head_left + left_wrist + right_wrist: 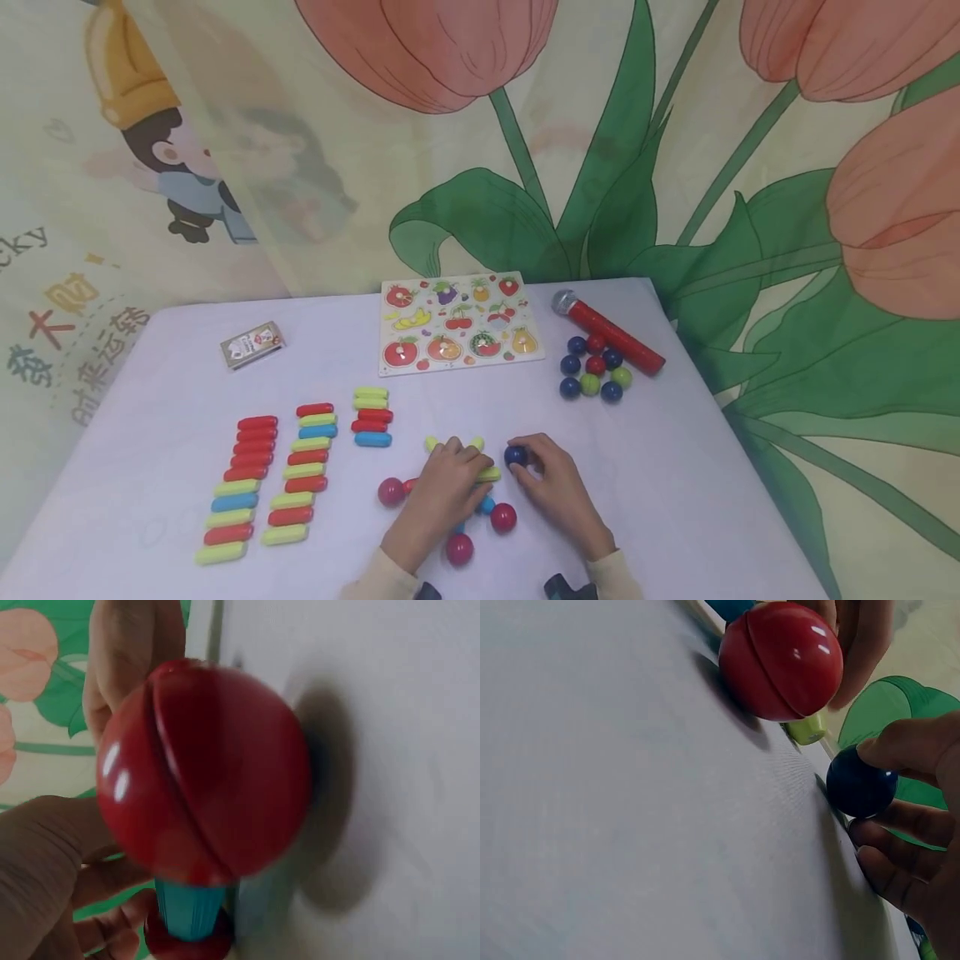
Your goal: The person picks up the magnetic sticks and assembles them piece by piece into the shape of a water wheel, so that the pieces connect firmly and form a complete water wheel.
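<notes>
My left hand (442, 487) bends over a ball-and-rod construction in front of me and grips its middle, hiding much of it. Red balls (503, 517) cap several of its rods; yellow-green rods (489, 474) point away and right. In the left wrist view, one red ball (210, 772) looms close, a blue rod (187, 911) behind it. To the right, my right hand (557, 479) pinches a dark blue ball (515, 455) between thumb and fingers. The right wrist view shows that blue ball (861, 784) just above or on the table, apart from the yellow-green rod end (808, 731).
Red, blue and yellow-green rods (252, 447) lie in columns on the left. Loose balls (590, 384) cluster at the back right beside a red tube with a silver end (615, 335). A fruit puzzle board (461, 325) and a small box (253, 345) lie farther back.
</notes>
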A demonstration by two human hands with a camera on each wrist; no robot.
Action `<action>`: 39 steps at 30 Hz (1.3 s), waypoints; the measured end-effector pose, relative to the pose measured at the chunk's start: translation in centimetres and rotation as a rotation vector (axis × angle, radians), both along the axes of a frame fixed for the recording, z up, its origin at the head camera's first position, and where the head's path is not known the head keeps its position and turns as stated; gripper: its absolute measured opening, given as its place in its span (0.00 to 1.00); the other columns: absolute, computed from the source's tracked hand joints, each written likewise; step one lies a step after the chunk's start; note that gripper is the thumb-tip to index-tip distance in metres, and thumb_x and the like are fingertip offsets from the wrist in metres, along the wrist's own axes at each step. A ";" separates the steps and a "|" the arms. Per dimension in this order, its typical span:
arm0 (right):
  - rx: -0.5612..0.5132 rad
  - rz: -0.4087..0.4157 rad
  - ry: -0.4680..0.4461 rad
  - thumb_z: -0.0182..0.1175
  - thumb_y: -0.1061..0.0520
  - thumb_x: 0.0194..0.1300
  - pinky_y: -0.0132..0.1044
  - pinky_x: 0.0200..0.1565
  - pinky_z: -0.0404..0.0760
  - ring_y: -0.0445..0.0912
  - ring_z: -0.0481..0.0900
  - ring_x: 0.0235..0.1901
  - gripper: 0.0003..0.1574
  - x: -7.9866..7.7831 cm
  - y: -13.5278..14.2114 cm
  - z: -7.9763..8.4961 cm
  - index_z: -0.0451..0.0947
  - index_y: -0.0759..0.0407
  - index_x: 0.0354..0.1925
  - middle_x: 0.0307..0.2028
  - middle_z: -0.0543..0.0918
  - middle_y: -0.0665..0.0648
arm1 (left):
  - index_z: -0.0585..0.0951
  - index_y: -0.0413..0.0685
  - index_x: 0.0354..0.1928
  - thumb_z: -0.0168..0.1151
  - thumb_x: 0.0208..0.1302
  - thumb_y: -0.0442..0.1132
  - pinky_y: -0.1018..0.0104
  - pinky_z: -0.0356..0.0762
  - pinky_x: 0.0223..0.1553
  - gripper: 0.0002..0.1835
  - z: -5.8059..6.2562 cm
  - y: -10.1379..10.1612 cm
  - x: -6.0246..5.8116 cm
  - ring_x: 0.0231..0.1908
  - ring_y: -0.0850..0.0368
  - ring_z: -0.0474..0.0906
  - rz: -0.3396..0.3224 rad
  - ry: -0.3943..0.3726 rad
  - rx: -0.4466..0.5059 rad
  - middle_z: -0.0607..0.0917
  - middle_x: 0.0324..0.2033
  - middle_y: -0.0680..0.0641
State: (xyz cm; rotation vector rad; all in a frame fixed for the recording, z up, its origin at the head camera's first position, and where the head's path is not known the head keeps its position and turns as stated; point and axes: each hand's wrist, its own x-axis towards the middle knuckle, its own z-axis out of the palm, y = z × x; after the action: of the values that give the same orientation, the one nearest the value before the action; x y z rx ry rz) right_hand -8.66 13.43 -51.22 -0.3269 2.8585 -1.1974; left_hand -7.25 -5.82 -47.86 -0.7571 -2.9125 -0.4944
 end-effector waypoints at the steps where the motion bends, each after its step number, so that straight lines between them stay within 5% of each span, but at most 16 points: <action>1: 0.001 0.002 0.000 0.68 0.58 0.57 0.33 0.43 0.79 0.35 0.74 0.37 0.20 0.1 0.0 -0.1 0.78 0.47 0.49 0.43 0.80 0.43 | 0.85 0.50 0.44 0.74 0.51 0.46 0.71 0.68 0.34 0.18 0.0 0.3 0.0 0.32 0.61 0.67 -0.002 -0.004 -0.013 0.86 0.37 0.53; 9: -0.002 0.015 -0.041 0.66 0.56 0.59 0.32 0.42 0.79 0.33 0.73 0.36 0.20 0.7 0.0 -0.1 0.77 0.48 0.51 0.42 0.80 0.42 | 0.86 0.48 0.42 0.75 0.49 0.42 0.72 0.63 0.30 0.16 0.0 1.2 -0.5 0.28 0.61 0.66 0.032 -0.042 -0.091 0.86 0.31 0.52; 17: -0.037 0.026 -0.064 0.63 0.56 0.62 0.40 0.51 0.79 0.34 0.77 0.41 0.20 0.8 0.0 -0.1 0.76 0.47 0.53 0.45 0.81 0.43 | 0.85 0.50 0.47 0.71 0.56 0.42 0.73 0.68 0.35 0.16 -0.7 0.9 -0.4 0.35 0.61 0.70 0.025 -0.015 -0.038 0.85 0.40 0.53; 33: -0.080 0.045 -0.053 0.66 0.57 0.59 0.38 0.53 0.78 0.37 0.77 0.45 0.21 0.5 0.1 0.0 0.77 0.47 0.52 0.47 0.81 0.43 | 0.85 0.51 0.47 0.71 0.56 0.44 0.72 0.71 0.36 0.16 -0.6 0.5 -0.5 0.36 0.60 0.72 0.020 -0.003 0.033 0.86 0.41 0.53; 39: -0.080 0.035 -0.060 0.65 0.57 0.60 0.38 0.52 0.79 0.36 0.77 0.42 0.20 0.7 0.2 -0.1 0.78 0.47 0.52 0.47 0.81 0.43 | 0.84 0.53 0.47 0.69 0.58 0.45 0.67 0.77 0.41 0.15 -0.4 -1.6 -0.2 0.40 0.61 0.74 0.143 0.006 0.176 0.83 0.40 0.54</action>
State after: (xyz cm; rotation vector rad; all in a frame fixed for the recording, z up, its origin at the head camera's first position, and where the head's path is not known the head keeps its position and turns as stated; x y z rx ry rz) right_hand -7.92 13.59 -51.29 -0.3363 2.7484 -1.2947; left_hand -7.43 -7.44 -48.21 -0.5227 -2.8416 -0.7196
